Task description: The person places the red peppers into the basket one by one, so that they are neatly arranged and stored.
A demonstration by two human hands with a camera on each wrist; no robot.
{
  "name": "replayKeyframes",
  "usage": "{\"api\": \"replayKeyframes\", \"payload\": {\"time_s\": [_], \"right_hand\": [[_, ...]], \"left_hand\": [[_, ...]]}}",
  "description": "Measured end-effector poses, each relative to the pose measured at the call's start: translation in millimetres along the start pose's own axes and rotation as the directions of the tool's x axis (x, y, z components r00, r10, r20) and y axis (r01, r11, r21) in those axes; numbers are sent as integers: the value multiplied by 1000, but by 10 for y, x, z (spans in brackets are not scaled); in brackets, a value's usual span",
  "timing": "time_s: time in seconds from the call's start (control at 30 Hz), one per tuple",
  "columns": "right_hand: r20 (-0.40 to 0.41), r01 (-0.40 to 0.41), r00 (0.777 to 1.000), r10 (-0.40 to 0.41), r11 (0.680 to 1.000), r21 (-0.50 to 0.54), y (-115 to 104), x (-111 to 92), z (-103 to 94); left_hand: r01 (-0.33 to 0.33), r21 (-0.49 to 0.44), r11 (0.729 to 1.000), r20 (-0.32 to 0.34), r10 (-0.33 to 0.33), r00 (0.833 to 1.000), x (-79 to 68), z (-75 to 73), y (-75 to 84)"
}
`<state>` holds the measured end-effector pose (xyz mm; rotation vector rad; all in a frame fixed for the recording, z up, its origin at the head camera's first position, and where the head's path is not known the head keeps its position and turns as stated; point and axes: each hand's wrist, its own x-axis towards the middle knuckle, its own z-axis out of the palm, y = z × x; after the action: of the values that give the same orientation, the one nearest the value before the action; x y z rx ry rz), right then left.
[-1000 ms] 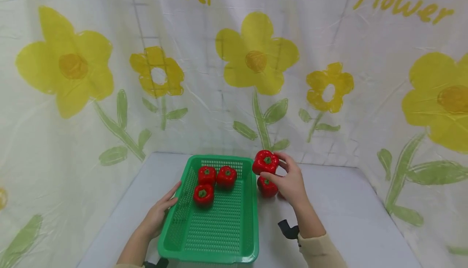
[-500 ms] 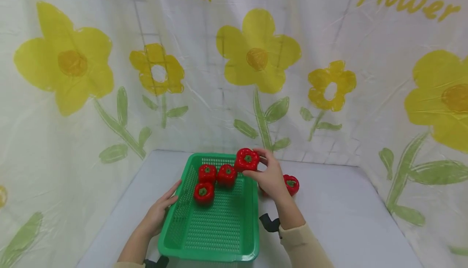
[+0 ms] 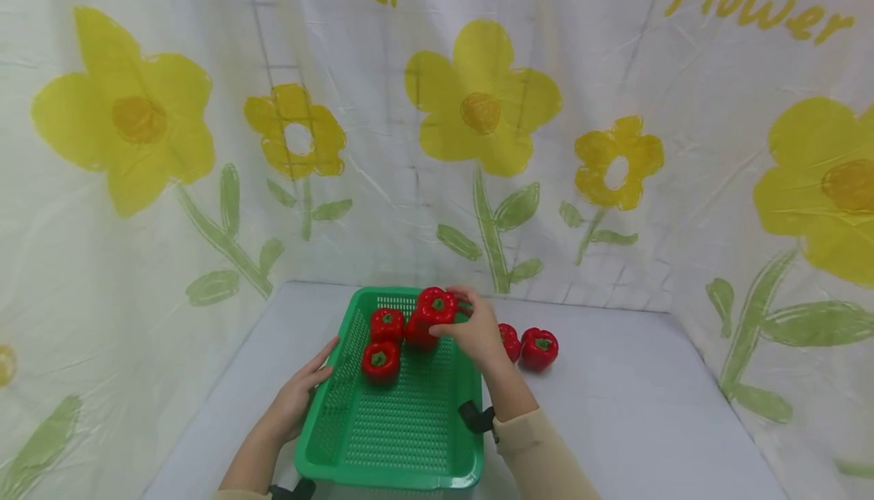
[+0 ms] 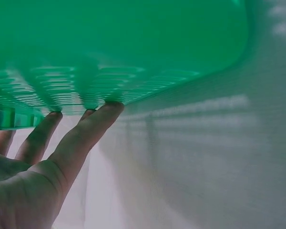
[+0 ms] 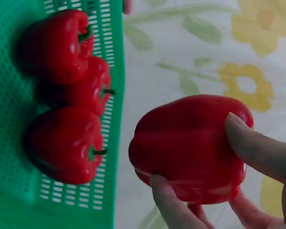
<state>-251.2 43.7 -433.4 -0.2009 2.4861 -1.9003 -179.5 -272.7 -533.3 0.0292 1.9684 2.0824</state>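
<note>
My right hand (image 3: 479,334) grips a red bell pepper (image 3: 437,304) between thumb and fingers, over the far right part of a green plastic basket (image 3: 389,479). In the right wrist view this bell pepper (image 5: 190,148) is held on its side, thumb on one end. Inside the basket sit 3 more red bell peppers (image 3: 379,365), grouped toward the far left; the held one partly covers one of them in the head view. On the basket's left side, my left hand (image 3: 292,403) touches the outer wall with extended fingers; the left wrist view shows its fingertips (image 4: 113,106) against the green slats.
Two red bell peppers (image 3: 539,350) stand on the white table (image 3: 628,401) right of the basket, one partly behind my right wrist. A white curtain (image 3: 382,219) printed with yellow flowers hangs behind the table and along its sides.
My right hand has carried the held bell pepper leftward, from beside the basket to over its inside. Both peppers on the table now show more. The left hand and basket stay put.
</note>
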Motion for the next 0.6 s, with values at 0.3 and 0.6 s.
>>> {"api": "replayKeyframes", "payload": {"time_s": [0.3,0.6], "right_hand": [[41,-74,996,77,995,-66,156,51,180],[60,-106,992,115,985,-134,253,38,284]], "left_hand": [[-13,13,1000,-13,13,1000,21,-2,-15],[-13,20,1000,-36,14,999,22,12,-34]]}}
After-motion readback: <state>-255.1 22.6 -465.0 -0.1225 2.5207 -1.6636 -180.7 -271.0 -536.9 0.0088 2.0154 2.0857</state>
